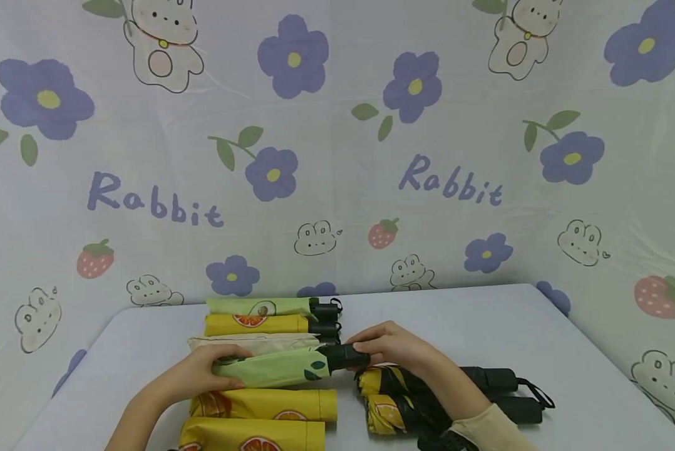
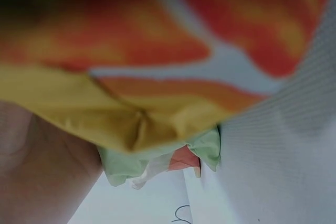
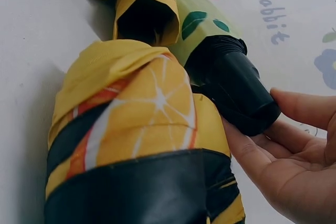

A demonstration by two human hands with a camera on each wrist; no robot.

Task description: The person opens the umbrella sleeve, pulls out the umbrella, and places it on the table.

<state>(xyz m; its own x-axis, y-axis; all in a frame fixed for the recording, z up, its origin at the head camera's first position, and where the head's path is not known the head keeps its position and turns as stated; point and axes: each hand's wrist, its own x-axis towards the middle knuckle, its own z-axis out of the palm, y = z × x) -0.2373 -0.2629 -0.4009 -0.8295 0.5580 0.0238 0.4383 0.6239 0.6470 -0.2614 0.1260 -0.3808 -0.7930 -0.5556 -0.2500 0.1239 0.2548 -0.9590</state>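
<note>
A folded umbrella in a light green sleeve with dark leaf prints [image 1: 281, 368] lies crosswise between both hands. My left hand [image 1: 193, 374] grips the sleeve's left end, thumb on the near side and fingers over the far side. At the other end, my right hand [image 1: 396, 346] pinches the black umbrella handle [image 3: 244, 90] between thumb and fingers. Close below lie two yellow sleeves with orange-slice prints [image 1: 264, 404]; their right ends gape in the right wrist view. A yellow sleeve [image 2: 131, 124] fills much of the left wrist view, hiding the left fingers.
Behind the hands lie three sleeved umbrellas: cream [image 1: 258, 342], yellow [image 1: 270, 324] and green [image 1: 230, 305], handles pointing right. Under the right forearm, yellow-and-black folded umbrellas [image 1: 385, 413] lie on the white table [image 1: 591, 401]. A rabbit-print cloth [image 1: 337, 125] hangs behind the table.
</note>
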